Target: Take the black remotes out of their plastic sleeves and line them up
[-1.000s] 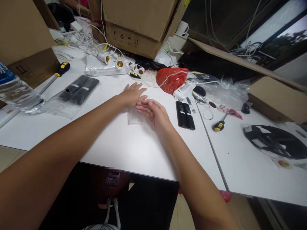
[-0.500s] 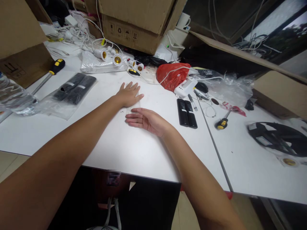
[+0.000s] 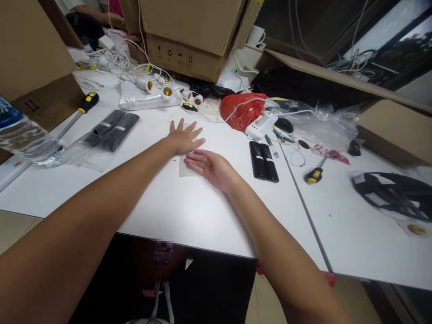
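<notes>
Left hand: the left hand [image 3: 184, 137] lies flat on the white table [image 3: 189, 207], palm down, fingers spread wide; it grips nothing and presses on the far edge of a small clear plastic bag [image 3: 186, 167].
Right hand: the right hand [image 3: 209, 165] lies palm down with fingers nearly straight and together, pointing left across the near part of the bag; it closes on nothing.
Bag position: the bag lies flat on the table between and partly under the two hands, its left and near edges showing beside the right fingertips; what it holds, if anything, cannot be told.
Risk, slipping: the film looks thin and slick, so flat palms may slide over it or bunch it up instead of holding it, if pressure is uneven.
Risk, losing sight: the bag is nearly see-through against the white top, so an edge could be missed or folded under.
Risk, clutter: two black bars [image 3: 263, 160] lie just right of the right wrist, and a yellow-handled screwdriver [image 3: 315, 173] farther right; a sweep of the forearm could knock them.
Nearby: a bagged pair of black bars [image 3: 110, 130] and a water bottle [image 3: 23, 137] sit well to the left.
</notes>
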A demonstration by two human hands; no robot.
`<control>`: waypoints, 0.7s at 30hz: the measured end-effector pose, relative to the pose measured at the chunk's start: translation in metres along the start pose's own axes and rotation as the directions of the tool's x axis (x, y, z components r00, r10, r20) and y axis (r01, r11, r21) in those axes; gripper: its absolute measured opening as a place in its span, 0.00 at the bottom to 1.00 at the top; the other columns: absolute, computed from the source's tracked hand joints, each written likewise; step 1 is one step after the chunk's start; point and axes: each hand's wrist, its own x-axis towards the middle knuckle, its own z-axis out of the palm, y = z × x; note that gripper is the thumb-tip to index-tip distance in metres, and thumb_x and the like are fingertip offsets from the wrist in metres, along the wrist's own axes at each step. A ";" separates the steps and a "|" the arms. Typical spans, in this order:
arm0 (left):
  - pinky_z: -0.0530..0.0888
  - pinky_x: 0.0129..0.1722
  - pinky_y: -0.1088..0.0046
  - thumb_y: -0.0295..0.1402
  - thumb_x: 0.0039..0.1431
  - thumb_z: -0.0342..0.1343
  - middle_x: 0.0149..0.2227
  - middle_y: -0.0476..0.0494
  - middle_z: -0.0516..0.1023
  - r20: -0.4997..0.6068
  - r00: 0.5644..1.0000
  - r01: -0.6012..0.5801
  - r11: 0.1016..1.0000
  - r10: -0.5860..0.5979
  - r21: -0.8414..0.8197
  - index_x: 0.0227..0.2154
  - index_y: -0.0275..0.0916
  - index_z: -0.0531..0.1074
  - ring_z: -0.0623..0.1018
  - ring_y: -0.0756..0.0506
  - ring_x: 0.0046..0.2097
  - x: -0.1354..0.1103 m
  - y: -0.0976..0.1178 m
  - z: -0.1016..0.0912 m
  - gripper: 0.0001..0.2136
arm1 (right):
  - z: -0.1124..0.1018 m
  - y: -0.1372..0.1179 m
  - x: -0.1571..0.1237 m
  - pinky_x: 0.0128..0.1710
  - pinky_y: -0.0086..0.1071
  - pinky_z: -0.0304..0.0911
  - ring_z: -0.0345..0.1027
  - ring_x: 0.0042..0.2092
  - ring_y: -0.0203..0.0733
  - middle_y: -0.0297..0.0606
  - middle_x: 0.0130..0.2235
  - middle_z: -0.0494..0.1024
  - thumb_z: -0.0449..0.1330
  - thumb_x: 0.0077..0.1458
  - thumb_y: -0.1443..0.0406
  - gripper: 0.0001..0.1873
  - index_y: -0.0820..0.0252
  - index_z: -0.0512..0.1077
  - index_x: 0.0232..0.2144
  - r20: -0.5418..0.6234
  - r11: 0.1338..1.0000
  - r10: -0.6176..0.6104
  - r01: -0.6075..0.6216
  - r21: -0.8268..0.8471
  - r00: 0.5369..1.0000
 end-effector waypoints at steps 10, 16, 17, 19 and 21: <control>0.33 0.66 0.37 0.58 0.63 0.37 0.74 0.49 0.40 0.001 1.000 0.017 1.000 -0.017 0.021 0.71 0.46 0.47 0.36 0.29 0.72 0.005 0.001 0.004 0.37 | -0.011 -0.016 -0.013 0.44 0.40 0.77 0.80 0.38 0.45 0.48 0.41 0.81 0.55 0.64 0.63 0.10 0.64 0.72 0.43 0.091 0.978 0.182 -0.171 -0.116 0.979; 0.41 0.68 0.43 0.52 0.66 0.41 0.74 0.46 0.42 -0.409 0.908 0.047 0.993 -0.088 -0.108 0.69 0.49 0.53 0.41 0.35 0.73 -0.020 -0.004 -0.015 0.31 | -0.031 -0.021 0.000 0.37 0.34 0.76 0.77 0.31 0.39 0.39 0.31 0.79 0.56 0.62 0.65 0.06 0.62 0.72 0.37 -0.132 0.995 -0.090 0.083 -0.055 0.987; 0.42 0.68 0.43 0.50 0.66 0.43 0.73 0.44 0.45 -0.483 0.865 0.087 0.988 -0.138 -0.126 0.67 0.48 0.56 0.43 0.34 0.73 -0.029 -0.011 -0.021 0.29 | -0.034 -0.021 0.002 0.37 0.34 0.76 0.77 0.30 0.39 0.38 0.31 0.79 0.57 0.61 0.66 0.05 0.62 0.72 0.37 -0.147 0.994 -0.101 0.094 -0.048 0.984; 0.43 0.66 0.36 0.46 0.63 0.50 0.71 0.36 0.51 -0.542 0.803 0.197 0.968 -0.249 -0.154 0.62 0.44 0.63 0.47 0.29 0.71 -0.048 -0.029 -0.032 0.27 | -0.036 -0.020 0.005 0.37 0.34 0.76 0.76 0.29 0.38 0.37 0.30 0.78 0.57 0.60 0.66 0.04 0.62 0.72 0.36 -0.152 0.993 -0.112 0.105 -0.051 0.982; 0.48 0.62 0.31 0.43 0.59 0.53 0.68 0.26 0.55 -0.522 0.752 0.365 0.914 -0.402 -0.179 0.59 0.37 0.67 0.52 0.23 0.68 -0.064 -0.051 -0.038 0.26 | -0.037 -0.020 0.006 0.38 0.35 0.76 0.76 0.30 0.39 0.37 0.30 0.78 0.58 0.59 0.67 0.03 0.61 0.72 0.36 -0.147 0.992 -0.115 0.105 -0.073 0.982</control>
